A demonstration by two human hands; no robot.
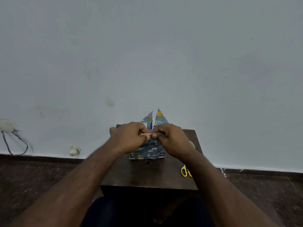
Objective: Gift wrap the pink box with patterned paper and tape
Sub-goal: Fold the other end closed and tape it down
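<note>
Resting on dark wooden stool (147,176): box in blue animal-print wrapping paper (150,150), flap peaked at 12 o'clock. Left hand (127,136) and right hand (170,139) pinch tape strip (148,134) between them. Yellow-handled scissors (185,172) at 4 o'clock

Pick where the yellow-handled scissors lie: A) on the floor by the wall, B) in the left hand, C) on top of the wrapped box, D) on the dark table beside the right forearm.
D: the yellow-handled scissors lie on the dark table, partly hidden behind the right forearm, while both hands work at the wrapped box.
</note>
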